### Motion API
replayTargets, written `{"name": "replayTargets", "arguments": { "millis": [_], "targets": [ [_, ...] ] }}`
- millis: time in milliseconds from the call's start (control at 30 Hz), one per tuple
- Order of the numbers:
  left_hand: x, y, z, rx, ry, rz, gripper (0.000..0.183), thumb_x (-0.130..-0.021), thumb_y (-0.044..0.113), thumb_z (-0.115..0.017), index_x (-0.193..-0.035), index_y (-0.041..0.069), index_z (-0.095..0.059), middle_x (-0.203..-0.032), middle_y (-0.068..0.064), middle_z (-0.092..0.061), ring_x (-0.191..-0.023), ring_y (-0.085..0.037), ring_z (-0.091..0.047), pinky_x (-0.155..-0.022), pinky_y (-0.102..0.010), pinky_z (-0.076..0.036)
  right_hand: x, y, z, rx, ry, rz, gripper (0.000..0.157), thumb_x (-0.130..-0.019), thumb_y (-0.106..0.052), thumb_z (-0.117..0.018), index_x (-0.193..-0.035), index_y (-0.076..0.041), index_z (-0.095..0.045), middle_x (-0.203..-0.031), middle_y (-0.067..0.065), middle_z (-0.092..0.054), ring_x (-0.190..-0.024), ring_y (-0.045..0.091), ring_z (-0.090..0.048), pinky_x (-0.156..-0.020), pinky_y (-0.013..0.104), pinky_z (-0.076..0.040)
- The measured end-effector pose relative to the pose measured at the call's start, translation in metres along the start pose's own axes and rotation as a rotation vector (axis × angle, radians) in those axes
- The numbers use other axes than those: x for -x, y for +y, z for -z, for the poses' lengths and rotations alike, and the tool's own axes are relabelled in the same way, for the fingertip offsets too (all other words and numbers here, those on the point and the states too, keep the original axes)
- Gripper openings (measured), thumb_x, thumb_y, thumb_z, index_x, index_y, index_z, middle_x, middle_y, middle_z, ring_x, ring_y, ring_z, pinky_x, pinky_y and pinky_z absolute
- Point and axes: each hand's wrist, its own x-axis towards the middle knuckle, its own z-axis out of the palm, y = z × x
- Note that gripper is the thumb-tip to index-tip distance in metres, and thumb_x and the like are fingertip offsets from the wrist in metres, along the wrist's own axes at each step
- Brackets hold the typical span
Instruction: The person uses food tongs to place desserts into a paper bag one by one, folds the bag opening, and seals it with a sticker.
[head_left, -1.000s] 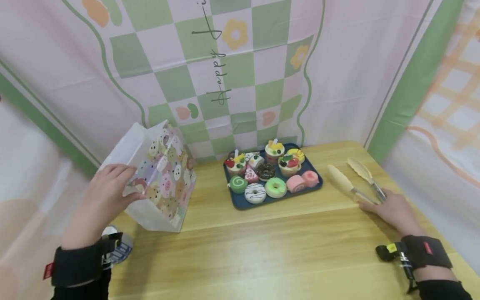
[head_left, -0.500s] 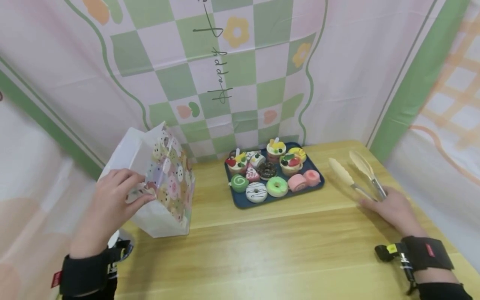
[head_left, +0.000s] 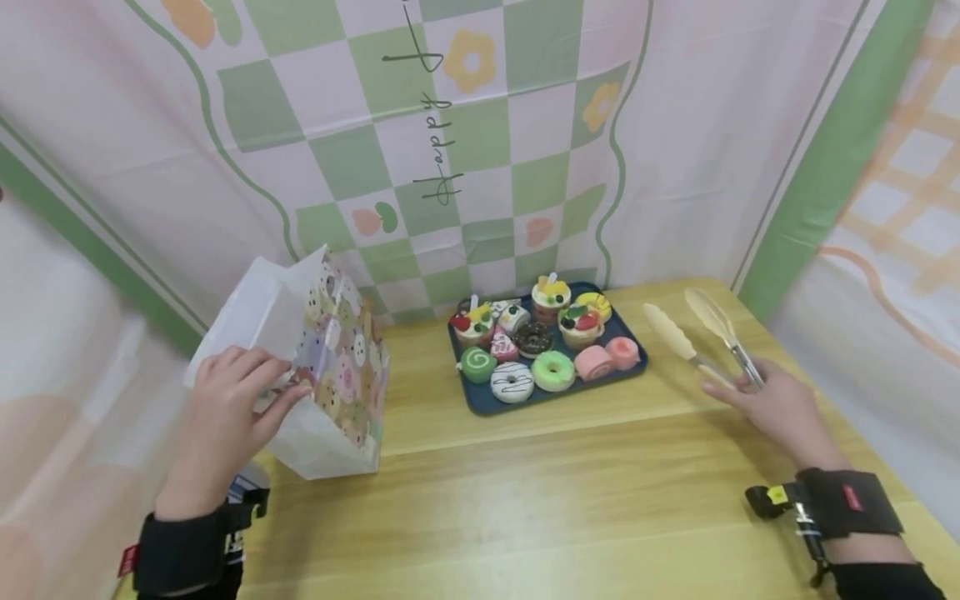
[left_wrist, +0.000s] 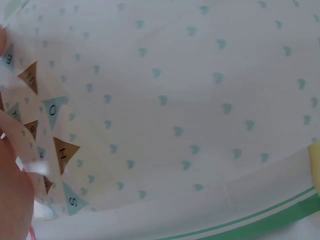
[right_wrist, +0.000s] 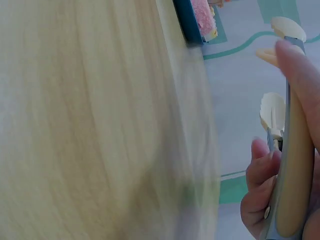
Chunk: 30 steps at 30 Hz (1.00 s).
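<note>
closest to the viewer, black straps wrap both wrists, the left strap (head_left: 180, 557) at the lower left and the right strap (head_left: 853, 502) at the lower right. the wooden tabletop (head_left: 487, 508) spreads between them. just past the left wrist is a blue-and-white object (head_left: 252, 477), mostly hidden, so i can't tell what it is.

the left hand (head_left: 231, 402) pinches the near edge of a white paper bag (head_left: 347, 371) between thumb and fingers; the bag stands on the left of the tabletop, its printed side covered in cartoon faces. over on the right, the right hand (head_left: 783, 410) holds the handles of beige-tipped tongs (head_left: 670, 332), whose two ends are spread apart.

farther off, between bag and tongs, a dark blue tray (head_left: 480, 399) carries pretend sweets: along its near side a green swirl roll (head_left: 478, 365), a white striped donut (head_left: 512, 382), a green donut (head_left: 553, 372) and two pink rolls; behind those, a chocolate donut (head_left: 534, 340) and fruit-topped cups. beyond hangs a green-and-white checked cloth (head_left: 480, 137).
</note>
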Motion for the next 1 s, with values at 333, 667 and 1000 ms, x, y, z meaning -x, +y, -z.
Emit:
{"name": "replayTargets", "arguments": {
  "millis": [333,667,1000],
  "targets": [
    [0.002,0.017,-0.009,0.024,0.104,-0.034,0.055,-0.096,0.048,-0.045,-0.077,0.001,-0.066,-0.073,-0.014,-0.065,-0.072,-0.031,-0.052,-0.066,-0.053,-0.036,0.000,-0.025,0.000,0.047,0.015,0.059,0.065,-0.080,-0.057,-0.064,-0.107,0.002,-0.056,-0.087,0.025,-0.062,-0.067,0.030,-0.052,-0.049,0.031,-0.038],
    [0.002,0.034,-0.012,0.044,0.157,-0.043,0.053,-0.095,0.045,-0.048,-0.076,0.000,-0.067,-0.071,-0.014,-0.065,-0.070,-0.031,-0.052,-0.066,-0.053,-0.035,0.003,-0.048,-0.004,0.056,-0.023,0.101,0.091,-0.080,-0.057,-0.065,-0.139,0.006,-0.037,-0.092,0.021,-0.061,-0.066,0.027,-0.052,-0.049,0.031,-0.040],
    [0.004,0.046,-0.015,0.057,0.187,-0.047,0.052,-0.095,0.045,-0.049,-0.078,0.000,-0.065,-0.071,-0.013,-0.065,-0.070,-0.031,-0.053,-0.066,-0.051,-0.035,0.008,-0.061,-0.004,0.118,-0.048,0.149,0.089,-0.075,-0.060,-0.067,-0.132,0.005,-0.044,-0.094,0.021,-0.060,-0.064,0.025,-0.051,-0.048,0.031,-0.038]
  ]
}}
